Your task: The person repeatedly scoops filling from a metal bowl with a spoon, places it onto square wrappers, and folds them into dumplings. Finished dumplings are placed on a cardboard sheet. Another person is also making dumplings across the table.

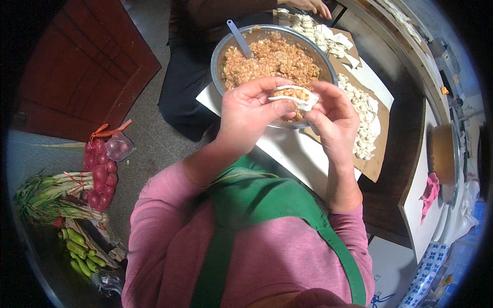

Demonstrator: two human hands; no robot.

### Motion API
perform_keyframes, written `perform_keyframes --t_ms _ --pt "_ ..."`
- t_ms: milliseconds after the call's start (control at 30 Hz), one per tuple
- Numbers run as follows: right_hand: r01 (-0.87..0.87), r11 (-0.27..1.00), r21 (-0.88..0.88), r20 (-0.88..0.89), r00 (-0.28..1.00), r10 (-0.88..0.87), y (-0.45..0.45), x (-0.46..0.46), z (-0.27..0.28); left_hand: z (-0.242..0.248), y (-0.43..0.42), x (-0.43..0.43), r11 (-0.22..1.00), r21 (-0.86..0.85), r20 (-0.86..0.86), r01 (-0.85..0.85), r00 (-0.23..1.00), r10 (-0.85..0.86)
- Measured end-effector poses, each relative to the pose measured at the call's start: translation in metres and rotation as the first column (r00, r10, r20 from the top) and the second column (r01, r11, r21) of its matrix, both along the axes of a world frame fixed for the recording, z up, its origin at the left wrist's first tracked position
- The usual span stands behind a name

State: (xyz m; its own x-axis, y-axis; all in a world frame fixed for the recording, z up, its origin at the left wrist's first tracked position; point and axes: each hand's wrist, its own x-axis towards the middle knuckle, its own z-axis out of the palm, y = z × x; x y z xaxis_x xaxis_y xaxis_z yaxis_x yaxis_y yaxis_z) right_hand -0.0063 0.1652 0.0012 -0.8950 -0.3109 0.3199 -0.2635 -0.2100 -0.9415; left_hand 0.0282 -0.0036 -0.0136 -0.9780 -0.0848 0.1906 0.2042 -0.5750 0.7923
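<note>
Between my two hands, above the near rim of a metal bowl (333, 73), is a dumpling wrapper (306, 104) folded around minced filling, its upper side still parted so the filling shows. My left hand (250, 111) pinches its left end with thumb and fingers. At the right end, my right hand (335, 115) grips the dough; what its lower fingers touch is partly hidden. The bowl holds a mass of minced filling (269, 61), with a light blue-grey utensil handle (238, 38) sticking out at the upper left.
Folded dumplings (364, 119) crowd a cardboard sheet (379, 158) right of the bowl. Further back lie wrappers or dumplings (331, 40), near another person's hand (312, 5). That person sits beyond the bowl. Red onions (101, 173), green onions (50, 192) and green vegetables (79, 250) lie at the left.
</note>
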Motion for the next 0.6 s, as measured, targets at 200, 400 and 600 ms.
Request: perform_keyframes --t_ms 200,400,600 --pt "0.091 0.996 0.004 0.077 0.993 -0.091 -0.001 -0.008 -0.008 -0.003 0.006 0.002 0.999 -0.003 -0.154 -0.047 0.987 0.046" --pt "0.048 0.971 -0.234 0.162 0.987 -0.01 -0.001 -0.012 -0.014 -0.003 0.004 0.004 0.94 -0.177 -0.437 -0.291 0.879 0.19" --pt "0.009 0.975 -0.223 0.117 0.993 0.017 0.0 -0.009 -0.013 0.005 -0.008 0.004 0.69 -0.451 -0.598 -0.566 0.765 0.237"
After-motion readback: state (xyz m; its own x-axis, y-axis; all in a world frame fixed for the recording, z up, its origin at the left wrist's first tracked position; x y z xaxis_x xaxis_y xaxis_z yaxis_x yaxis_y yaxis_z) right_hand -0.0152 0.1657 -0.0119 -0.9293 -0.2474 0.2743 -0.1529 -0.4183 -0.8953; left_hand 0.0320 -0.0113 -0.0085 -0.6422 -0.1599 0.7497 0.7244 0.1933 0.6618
